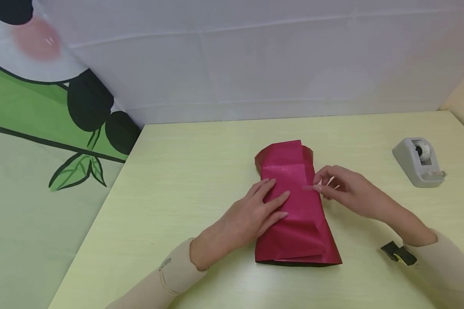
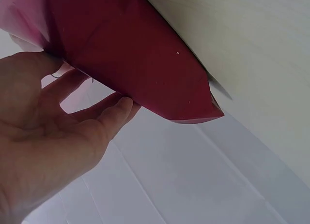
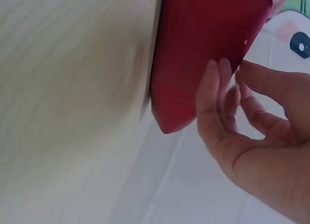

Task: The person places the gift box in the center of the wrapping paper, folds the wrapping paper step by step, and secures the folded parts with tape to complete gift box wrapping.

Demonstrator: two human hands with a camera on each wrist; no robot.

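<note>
A package wrapped in red paper (image 1: 290, 231) lies on the table, with both of its ends loose and flared. My left hand (image 1: 255, 210) rests on the top of the paper, fingers spread and fairly straight; the left wrist view shows the same hand (image 2: 63, 122) along the package's side. At the right edge of the overlapping paper, thumb and index finger of my right hand (image 1: 352, 189) pinch a small clear strip of tape (image 1: 307, 187), part of which lies on the paper. Close up, the right hand (image 3: 256, 112) is against the package's side (image 3: 193, 54).
A grey tape dispenser (image 1: 410, 161) with a roll of clear tape stands at the right of the pale table (image 1: 185, 171). A small black clip-like thing (image 1: 398, 253) is by the right sleeve. White cloth (image 1: 255, 64) hangs behind, and a printed panda cloth (image 1: 31, 98) is at the left.
</note>
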